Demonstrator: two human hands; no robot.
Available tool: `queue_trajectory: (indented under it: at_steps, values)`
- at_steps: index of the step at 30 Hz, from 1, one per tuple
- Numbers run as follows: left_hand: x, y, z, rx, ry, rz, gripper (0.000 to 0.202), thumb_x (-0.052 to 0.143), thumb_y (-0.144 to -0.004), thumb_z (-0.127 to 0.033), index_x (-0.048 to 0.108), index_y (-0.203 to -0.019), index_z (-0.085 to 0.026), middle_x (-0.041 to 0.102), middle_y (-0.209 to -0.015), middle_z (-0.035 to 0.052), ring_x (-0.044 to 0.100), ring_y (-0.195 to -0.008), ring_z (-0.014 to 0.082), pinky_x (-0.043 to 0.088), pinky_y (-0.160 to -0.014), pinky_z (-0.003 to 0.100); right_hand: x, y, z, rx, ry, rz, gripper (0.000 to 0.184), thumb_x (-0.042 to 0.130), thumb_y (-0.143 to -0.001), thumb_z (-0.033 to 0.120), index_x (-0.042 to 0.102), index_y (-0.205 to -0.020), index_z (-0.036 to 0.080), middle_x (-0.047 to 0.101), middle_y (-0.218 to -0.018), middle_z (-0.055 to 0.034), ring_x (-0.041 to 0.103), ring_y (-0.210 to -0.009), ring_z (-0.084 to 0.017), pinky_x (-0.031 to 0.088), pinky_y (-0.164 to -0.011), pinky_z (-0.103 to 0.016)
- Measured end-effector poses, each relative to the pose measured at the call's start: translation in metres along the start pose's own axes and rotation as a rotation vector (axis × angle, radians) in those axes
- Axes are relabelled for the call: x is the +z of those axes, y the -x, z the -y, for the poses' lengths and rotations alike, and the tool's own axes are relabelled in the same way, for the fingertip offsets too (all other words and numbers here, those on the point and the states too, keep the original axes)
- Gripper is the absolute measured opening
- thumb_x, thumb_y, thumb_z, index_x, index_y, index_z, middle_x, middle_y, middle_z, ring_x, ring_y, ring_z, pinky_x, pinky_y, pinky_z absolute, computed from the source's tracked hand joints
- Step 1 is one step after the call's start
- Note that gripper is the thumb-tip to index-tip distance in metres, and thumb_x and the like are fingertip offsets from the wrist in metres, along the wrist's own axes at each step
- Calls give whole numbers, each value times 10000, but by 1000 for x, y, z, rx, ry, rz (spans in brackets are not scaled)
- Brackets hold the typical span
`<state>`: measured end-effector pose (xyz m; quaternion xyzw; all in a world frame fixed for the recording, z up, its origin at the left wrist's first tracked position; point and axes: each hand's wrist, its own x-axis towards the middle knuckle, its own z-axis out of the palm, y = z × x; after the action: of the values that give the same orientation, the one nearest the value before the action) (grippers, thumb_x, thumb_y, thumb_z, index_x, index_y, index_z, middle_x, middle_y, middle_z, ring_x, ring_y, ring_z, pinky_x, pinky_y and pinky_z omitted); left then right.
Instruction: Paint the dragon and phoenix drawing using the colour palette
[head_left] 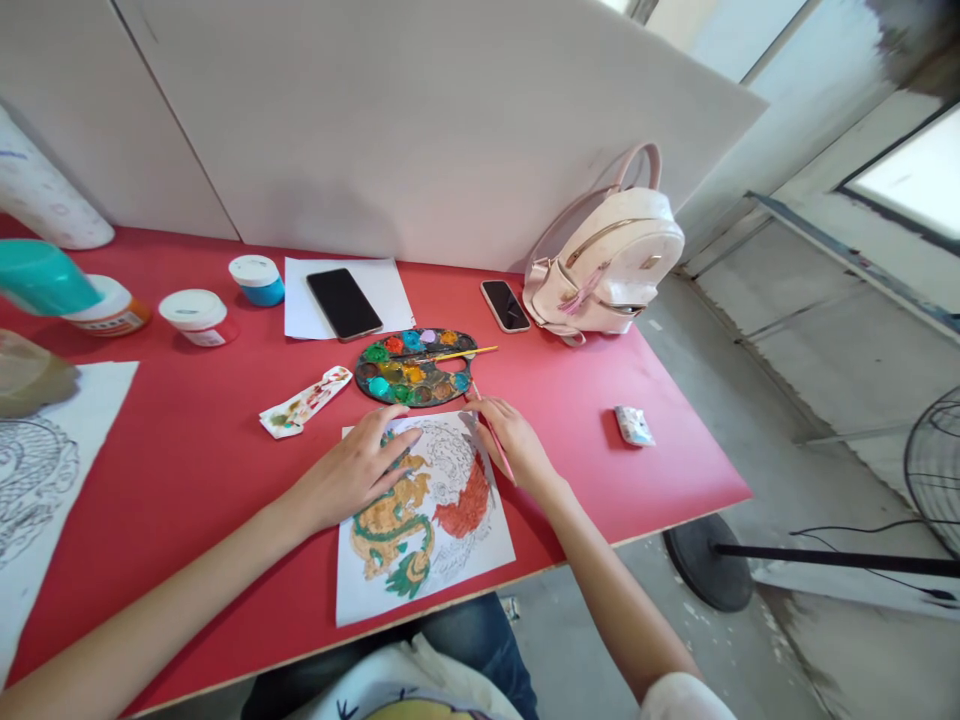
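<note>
A partly coloured dragon drawing (450, 545) lies on the red table (187, 470) in front of me. My left hand (360, 470) rests flat on the sheet's upper left part, fingers stretched out. My right hand (514, 435) pinches a thin pink paintbrush (501, 455) at the sheet's top right corner, its tip reaching toward the paint palette (415, 366). The palette holds several colours, and a yellow brush (465, 353) lies across it.
A paint-smeared paper scrap (304, 402) lies left of the palette. Two phones (343, 303) (505, 305), one on white paper, a pale backpack (607, 262), paint jars (199, 316) (257, 279) and a crumpled tissue (634, 426) sit around. Another drawing (37, 480) lies at far left.
</note>
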<state>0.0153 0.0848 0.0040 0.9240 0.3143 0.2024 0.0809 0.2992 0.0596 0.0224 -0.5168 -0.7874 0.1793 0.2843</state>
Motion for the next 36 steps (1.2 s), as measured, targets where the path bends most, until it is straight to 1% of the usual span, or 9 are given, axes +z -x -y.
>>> queue_trajectory:
  at_steps: [4, 7, 10, 13, 17, 22, 27, 32, 36]
  values:
    - [1, -1, -4, 114, -38, -29, 340, 484, -1011, -256, 635, -1313, -218, 638, -1367, 129, 588, -1296, 272, 521, -1121, 480, 0, 3, -3, 8, -15, 3, 233, 481, -1051, 225, 646, -1216, 226, 726, -1240, -128, 650, -1214, -284, 513, -1051, -457]
    - [0, -9, -7, 212, -79, -43, 342, 486, -999, -196, 631, -1308, -205, 661, -1362, 113, 603, -1264, 247, 503, -1121, 451, -1, 5, -1, 14, -28, 1, 238, 482, -1042, 204, 643, -1216, 224, 724, -1259, -131, 646, -1227, -292, 507, -1065, -474]
    - [-2, -27, -6, 259, -153, -61, 275, 467, -1006, -176, 661, -1201, -184, 715, -1179, 100, 650, -1089, 217, 537, -959, 382, 0, 7, 4, 27, -65, -54, 242, 473, -1035, 185, 654, -1186, 238, 729, -1262, -116, 654, -1217, -280, 517, -1057, -455]
    - [-1, -52, -3, 290, -172, -63, 239, 476, -1032, -304, 668, -970, -175, 700, -914, 52, 632, -842, 174, 492, -745, 311, 3, 9, 8, 74, -115, -154, 259, 462, -1020, 167, 668, -1159, 241, 753, -1181, -94, 696, -1127, -259, 545, -1007, -415]
    - [13, -73, -2, 398, -189, -53, 338, 423, -1054, -318, 641, -834, -184, 657, -746, 19, 599, -717, 157, 412, -656, 313, 5, 5, 5, 147, -228, -277, 252, 448, -1054, 243, 693, -1113, 242, 778, -1066, -67, 741, -1000, -237, 576, -906, -366]
    - [30, -75, -1, 400, -139, -31, 351, 434, -1045, -285, 625, -767, -188, 656, -701, 12, 599, -668, 149, 389, -644, 319, 13, -25, -12, 52, -362, -398, 291, 428, -1090, 364, 696, -1119, 256, 776, -976, -51, 741, -928, -222, 575, -818, -339]
    - [27, -73, 2, 335, -39, 19, 339, 438, -1039, -293, 616, -768, -197, 655, -717, 9, 588, -676, 144, 388, -660, 306, 34, -76, -22, -149, -295, -478, 338, 405, -1098, 372, 703, -1004, 243, 726, -967, -64, 684, -931, -224, 544, -860, -367]
    - [26, -73, 4, 294, 15, 53, 332, 434, -1039, -303, 613, -780, -198, 657, -729, 9, 570, -689, 148, 367, -664, 307, 53, -108, -22, -132, -317, -419, 277, 414, -1087, 409, 620, -1027, 233, 688, -952, -60, 658, -826, -200, 537, -754, -326]
    - [29, -72, 4, 299, 19, 40, 313, 452, -1031, -295, 615, -782, -198, 653, -731, 8, 553, -684, 152, 359, -662, 318, 53, -111, -22, -173, -249, -345, 222, 450, -1075, 349, 630, -1019, 233, 708, -970, -62, 668, -903, -218, 528, -826, -333]
